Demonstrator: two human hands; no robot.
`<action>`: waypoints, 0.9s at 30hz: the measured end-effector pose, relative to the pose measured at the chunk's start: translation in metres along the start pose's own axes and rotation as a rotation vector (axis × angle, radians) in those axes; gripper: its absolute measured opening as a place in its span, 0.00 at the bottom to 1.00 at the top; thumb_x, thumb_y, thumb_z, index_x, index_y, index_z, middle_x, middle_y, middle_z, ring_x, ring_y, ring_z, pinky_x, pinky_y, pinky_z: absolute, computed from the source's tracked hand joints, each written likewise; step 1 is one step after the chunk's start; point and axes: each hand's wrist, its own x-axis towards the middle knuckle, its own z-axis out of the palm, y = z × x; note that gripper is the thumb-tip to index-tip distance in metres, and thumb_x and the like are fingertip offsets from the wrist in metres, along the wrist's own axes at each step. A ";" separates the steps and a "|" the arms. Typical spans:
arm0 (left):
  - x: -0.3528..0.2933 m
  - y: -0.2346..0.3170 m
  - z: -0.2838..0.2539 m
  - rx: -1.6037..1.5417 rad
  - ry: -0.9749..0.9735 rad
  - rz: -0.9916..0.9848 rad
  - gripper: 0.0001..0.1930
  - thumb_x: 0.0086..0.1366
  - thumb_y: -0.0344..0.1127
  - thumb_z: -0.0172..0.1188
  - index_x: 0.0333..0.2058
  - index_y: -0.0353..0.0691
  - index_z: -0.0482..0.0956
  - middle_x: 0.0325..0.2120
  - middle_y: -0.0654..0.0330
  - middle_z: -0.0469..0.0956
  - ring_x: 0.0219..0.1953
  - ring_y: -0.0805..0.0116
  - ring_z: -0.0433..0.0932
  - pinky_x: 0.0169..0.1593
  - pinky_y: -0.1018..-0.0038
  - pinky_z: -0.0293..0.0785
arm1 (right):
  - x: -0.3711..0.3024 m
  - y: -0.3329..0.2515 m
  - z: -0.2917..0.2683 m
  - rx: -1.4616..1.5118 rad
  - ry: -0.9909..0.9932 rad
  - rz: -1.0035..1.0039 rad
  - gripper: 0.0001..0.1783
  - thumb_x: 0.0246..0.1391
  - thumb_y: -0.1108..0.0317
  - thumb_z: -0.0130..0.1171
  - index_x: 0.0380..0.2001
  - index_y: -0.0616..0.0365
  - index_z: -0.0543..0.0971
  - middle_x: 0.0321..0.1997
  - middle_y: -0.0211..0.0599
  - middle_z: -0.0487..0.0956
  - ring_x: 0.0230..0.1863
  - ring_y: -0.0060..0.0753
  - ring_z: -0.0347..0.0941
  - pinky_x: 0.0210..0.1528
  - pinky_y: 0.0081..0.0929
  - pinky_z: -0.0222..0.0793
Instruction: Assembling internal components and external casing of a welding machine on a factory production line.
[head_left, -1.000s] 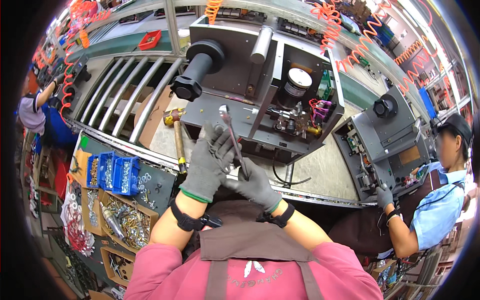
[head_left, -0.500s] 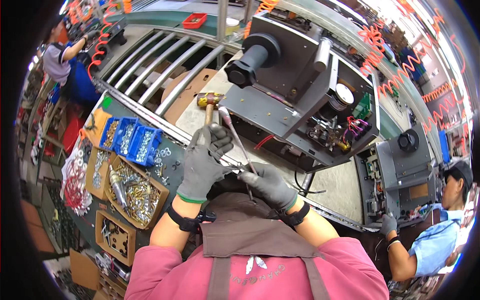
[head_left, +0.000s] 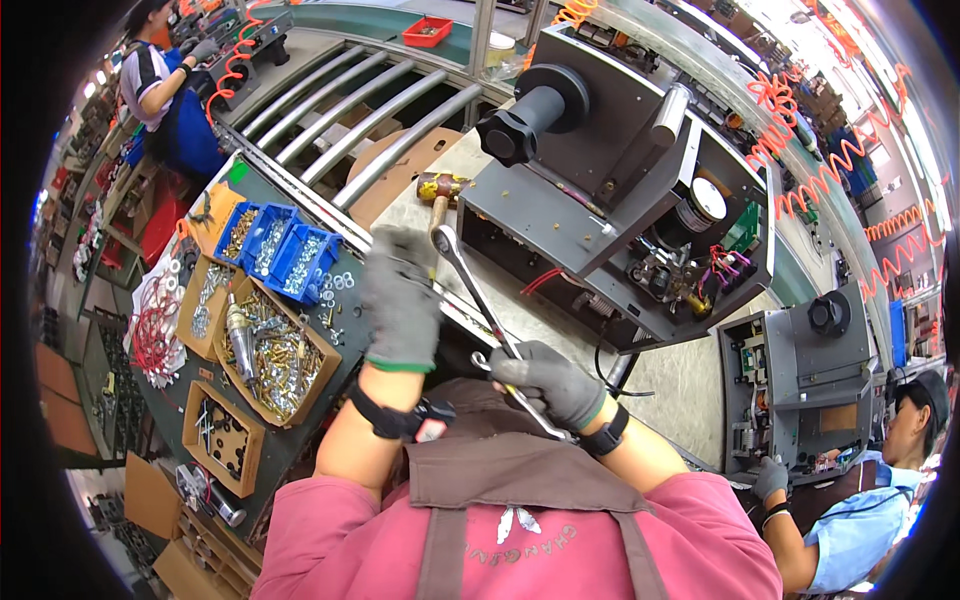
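My right hand [head_left: 552, 384], in a grey glove, is closed around a long silver wrench [head_left: 478, 290]. Its ring end points up and away, toward the mallet. A second, smaller metal piece with a round end [head_left: 481, 361] sticks out beside the fingers of that hand; its full shape is hidden. My left hand [head_left: 398, 300], gloved too, is blurred by motion, so its fingers cannot be made out. It is raised to the left of the wrench, close to the handle of a mallet [head_left: 440, 190] with a worn yellow-brown head.
A dark metal machine frame [head_left: 540, 215] with a black knob stands ahead. On the left bench are blue bins [head_left: 305, 262], a cardboard box of screws [head_left: 290, 365] and a box of black parts [head_left: 225, 440]. Rollers [head_left: 360, 130] lie beyond. Co-workers [head_left: 870, 500] [head_left: 165, 90] are on both sides.
My hands have separated: the left has come away from the metal piece and moved upward. The long wrench has turned in my right hand, its ring end now showing at the top.
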 end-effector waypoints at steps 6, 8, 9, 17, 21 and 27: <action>-0.013 0.023 -0.044 1.300 -0.293 0.442 0.09 0.60 0.38 0.51 0.34 0.40 0.74 0.30 0.61 0.76 0.34 0.64 0.76 0.40 0.69 0.71 | 0.000 -0.010 0.000 -0.400 0.199 -0.188 0.12 0.56 0.62 0.57 0.28 0.61 0.76 0.19 0.22 0.70 0.19 0.13 0.62 0.21 0.16 0.58; -0.049 0.011 -0.053 1.181 -0.734 0.304 0.11 0.62 0.33 0.48 0.41 0.36 0.74 0.34 0.60 0.75 0.39 0.64 0.74 0.45 0.68 0.70 | 0.015 -0.021 0.007 -0.357 0.192 -0.249 0.10 0.58 0.65 0.55 0.31 0.62 0.75 0.20 0.23 0.71 0.20 0.13 0.63 0.22 0.17 0.60; -0.069 0.001 -0.055 0.968 -0.694 0.038 0.13 0.63 0.32 0.48 0.44 0.35 0.73 0.36 0.60 0.74 0.41 0.67 0.73 0.46 0.70 0.70 | 0.027 -0.025 0.013 -0.359 0.178 -0.244 0.10 0.58 0.64 0.55 0.32 0.62 0.75 0.20 0.23 0.71 0.21 0.13 0.63 0.22 0.17 0.60; -0.055 0.039 -0.120 1.639 -0.147 0.443 0.13 0.62 0.32 0.50 0.45 0.35 0.73 0.42 0.50 0.76 0.46 0.56 0.75 0.50 0.68 0.69 | 0.039 -0.030 0.019 -0.238 0.027 -0.226 0.15 0.62 0.59 0.48 0.39 0.61 0.74 0.23 0.23 0.68 0.22 0.13 0.60 0.25 0.15 0.56; -0.007 0.083 -0.192 1.710 0.332 0.583 0.14 0.62 0.27 0.46 0.45 0.36 0.74 0.42 0.47 0.76 0.46 0.50 0.74 0.51 0.65 0.67 | 0.020 -0.025 -0.004 0.015 -0.126 -0.376 0.14 0.63 0.59 0.45 0.36 0.60 0.73 0.25 0.25 0.68 0.26 0.15 0.63 0.29 0.17 0.60; 0.023 0.074 -0.232 1.983 0.303 0.533 0.20 0.60 0.29 0.51 0.52 0.38 0.69 0.48 0.44 0.69 0.50 0.45 0.68 0.52 0.59 0.65 | -0.006 -0.033 -0.023 -0.418 0.290 -0.716 0.13 0.63 0.64 0.45 0.36 0.62 0.75 0.26 0.24 0.70 0.26 0.14 0.64 0.33 0.18 0.63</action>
